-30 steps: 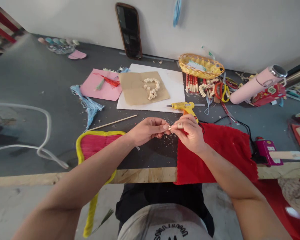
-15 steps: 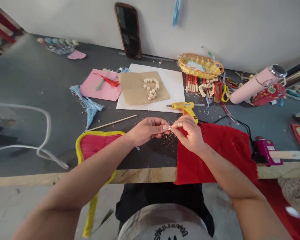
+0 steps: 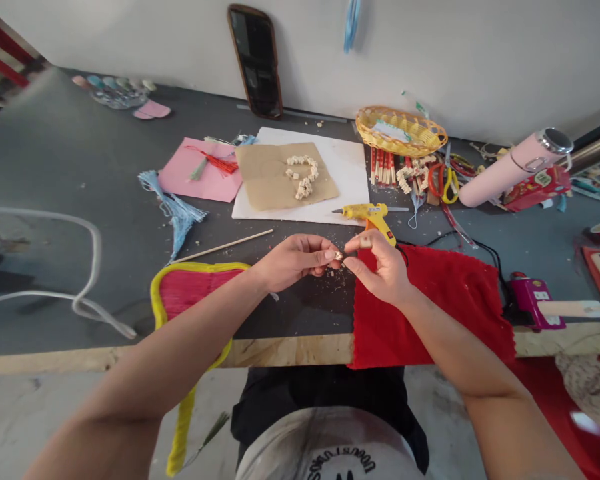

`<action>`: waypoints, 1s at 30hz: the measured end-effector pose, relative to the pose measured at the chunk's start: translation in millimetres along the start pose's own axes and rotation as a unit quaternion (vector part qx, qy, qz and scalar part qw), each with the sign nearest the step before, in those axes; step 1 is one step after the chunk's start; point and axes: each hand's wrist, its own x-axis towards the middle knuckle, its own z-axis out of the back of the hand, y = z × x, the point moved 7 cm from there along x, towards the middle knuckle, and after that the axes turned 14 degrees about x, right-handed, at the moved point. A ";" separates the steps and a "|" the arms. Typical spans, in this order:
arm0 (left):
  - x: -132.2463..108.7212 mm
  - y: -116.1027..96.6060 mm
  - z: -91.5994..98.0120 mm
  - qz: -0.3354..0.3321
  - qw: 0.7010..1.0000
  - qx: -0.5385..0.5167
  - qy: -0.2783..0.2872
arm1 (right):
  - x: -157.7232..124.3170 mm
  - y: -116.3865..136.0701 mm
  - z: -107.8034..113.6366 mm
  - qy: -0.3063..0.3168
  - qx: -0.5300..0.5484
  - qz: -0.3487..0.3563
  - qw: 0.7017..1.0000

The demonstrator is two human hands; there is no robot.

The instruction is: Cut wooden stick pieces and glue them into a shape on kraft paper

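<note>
A small pale, beige piece point(image 3: 339, 255) is pinched between the thumb and fingers of my left hand point(image 3: 304, 259); its exact kind is too small to make out. My right hand point(image 3: 380, 267) is just to the right, thumb and forefinger apart, with nothing seen between them. Beyond the hands lies a yellow hot glue gun point(image 3: 370, 213), nozzle pointing left. A curved cluster of similar beige pieces point(image 3: 306, 175) rests on brown paper point(image 3: 263, 177) over a white board point(image 3: 353, 160). Pale crumbs are scattered on the table below my hands.
Red cloth point(image 3: 435, 307) hangs over the table edge under my right forearm. A yellow-rimmed pink fan shape point(image 3: 195, 287) and a thin stick point(image 3: 225, 246) lie left. Behind stand a wicker basket point(image 3: 403, 137), scissors point(image 3: 445, 183), a pink bottle point(image 3: 517, 167) and a leaning phone point(image 3: 257, 60).
My right thumb and forefinger have parted and drawn slightly away from the small beige piece. My left hand keeps its pinch on it in the same place.
</note>
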 end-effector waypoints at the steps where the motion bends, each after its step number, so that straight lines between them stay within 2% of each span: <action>1: -0.4 -0.5 -0.3 -0.001 1.000 0.003 0.003 | -0.7 -2.2 -0.2 0.005 0.014 -0.009 1.000; 8: -2.2 -0.8 -2.8 0.000 0.999 0.041 0.028 | -3.9 -15.7 -6.9 0.048 0.127 -0.076 0.988; 21: -2.4 -2.6 -4.9 -0.010 0.999 0.032 0.034 | -6.3 -20.6 -10.0 0.069 0.156 -0.100 0.980; 30: -2.6 -4.0 -6.2 -0.025 0.999 0.023 0.025 | -2.1 -7.4 -6.6 0.043 0.054 -0.027 0.997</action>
